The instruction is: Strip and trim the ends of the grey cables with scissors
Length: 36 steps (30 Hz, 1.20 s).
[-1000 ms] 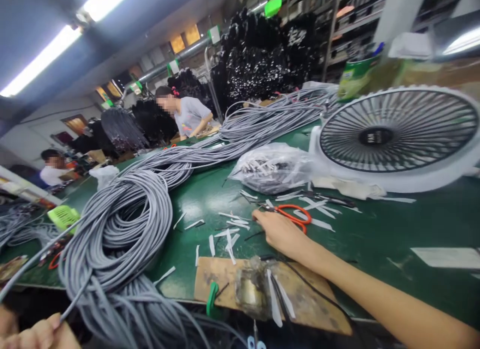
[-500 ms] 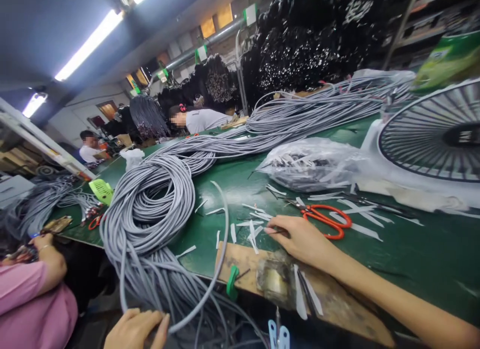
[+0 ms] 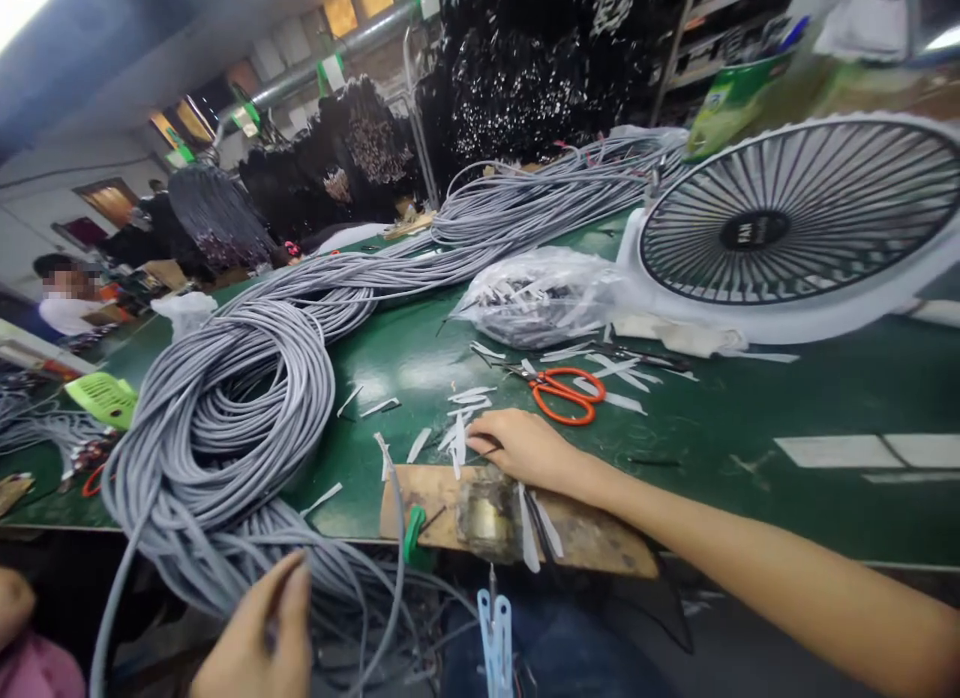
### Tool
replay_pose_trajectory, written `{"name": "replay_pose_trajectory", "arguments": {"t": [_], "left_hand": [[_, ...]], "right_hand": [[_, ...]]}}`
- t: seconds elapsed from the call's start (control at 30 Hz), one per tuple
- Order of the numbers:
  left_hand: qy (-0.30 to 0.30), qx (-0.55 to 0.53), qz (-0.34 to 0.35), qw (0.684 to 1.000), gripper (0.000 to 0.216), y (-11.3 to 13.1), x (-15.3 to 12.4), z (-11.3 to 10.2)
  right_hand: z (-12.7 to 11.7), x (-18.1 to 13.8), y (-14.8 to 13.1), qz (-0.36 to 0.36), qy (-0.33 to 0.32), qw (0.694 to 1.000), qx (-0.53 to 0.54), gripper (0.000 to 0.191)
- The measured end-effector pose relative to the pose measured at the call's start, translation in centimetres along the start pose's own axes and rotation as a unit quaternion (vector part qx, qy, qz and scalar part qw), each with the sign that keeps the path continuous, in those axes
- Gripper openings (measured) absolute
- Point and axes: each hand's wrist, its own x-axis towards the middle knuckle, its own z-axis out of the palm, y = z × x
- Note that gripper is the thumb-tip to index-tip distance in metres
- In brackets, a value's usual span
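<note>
My right hand [image 3: 517, 443] rests at the table's near side, its fingertips pinched against a pile of narrow white strips [image 3: 459, 428]. My left hand [image 3: 262, 628] is low in the view, thumb and forefinger bent close together; anything in its grasp is hidden. To its right, a loose grey cable [image 3: 400, 568] rises with its end upright. Behind it lies a large coil of grey cable [image 3: 169, 398]. Beside my right wrist, a metal block [image 3: 489, 518] sits on a brown board [image 3: 600, 538]. Orange-handled scissors [image 3: 566, 396] lie beyond my right hand.
A clear bag of small pieces [image 3: 536, 296] and a white fan [image 3: 787, 228] stand farther back. Light-blue handles [image 3: 495, 638] hang below the board, and a green clip [image 3: 413, 534] sits at its left. Another person [image 3: 67, 298] is at the far left.
The view has swung right. My left hand has come away from the grey cable's visible stretch, and the cable's free end now stands near the board. My right hand remains by the strips.
</note>
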Motion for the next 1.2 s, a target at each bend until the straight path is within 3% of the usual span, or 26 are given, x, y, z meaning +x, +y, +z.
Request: {"name": "replay_pose_trajectory", "arguments": {"t": [0.1,0.2,0.27,0.33,0.4,0.5,0.57,0.67,0.73,0.8,0.83,0.9,1.03,1.2], "left_hand": [[-0.035,-0.151,0.007,0.988,0.034,6.9,2.3,4.5],[-0.062,-0.234,0.015,0.970,0.029,11.0,4.0,6.7],[-0.065,-0.280,-0.027,0.957,0.032,11.4,4.6,7.0],[-0.033,-0.321,-0.096,0.942,0.035,10.2,5.2,6.7],[0.030,-0.343,-0.155,0.926,0.035,8.1,6.5,5.8],[0.110,-0.290,-0.200,0.929,0.034,5.7,9.8,3.9],[0.159,-0.205,-0.187,0.948,0.034,5.9,12.1,2.7],[0.184,-0.039,-0.117,0.975,0.038,9.3,14.1,2.3],[0.113,0.016,-0.047,0.992,0.034,12.5,14.0,3.3],[-0.031,-0.005,0.076,0.997,0.031,15.3,13.0,5.0],[-0.108,-0.028,0.144,0.983,0.029,16.3,12.4,5.9],[-0.196,-0.079,0.230,0.950,0.028,17.4,11.2,7.3],[-0.220,-0.165,0.284,0.918,0.025,17.4,10.0,8.2],[-0.201,-0.277,0.300,0.891,0.017,16.7,10.0,7.7]], "right_hand": [[-0.1,-0.1,0.1,0.001,-0.006,1.000,-0.006,0.024],[-0.4,-0.2,-0.2,-0.003,-0.009,1.000,-0.009,0.024],[-0.6,-0.3,-0.4,-0.008,0.002,1.000,-0.007,0.023],[-0.6,-0.5,-0.5,-0.017,0.017,1.000,-0.004,0.022],[-0.5,-0.6,-0.5,-0.028,0.028,0.999,-0.002,0.021],[-0.3,-0.8,-0.3,-0.046,0.041,0.998,0.020,0.020],[-0.3,-0.9,-0.1,-0.061,0.049,0.995,0.061,0.021],[-0.6,-0.7,0.0,-0.067,0.086,0.981,0.158,0.020],[-0.9,-0.6,0.1,-0.047,0.124,0.963,0.234,0.021],[-1.3,-0.5,0.2,-0.018,0.160,0.939,0.303,0.028],[-1.5,-0.5,0.4,-0.003,0.174,0.929,0.326,0.027],[-1.9,-0.5,0.6,0.022,0.195,0.914,0.355,0.023],[-2.4,-0.4,0.9,0.050,0.201,0.888,0.411,0.021],[-2.6,-0.1,0.8,0.076,0.166,0.822,0.540,0.021]]}}
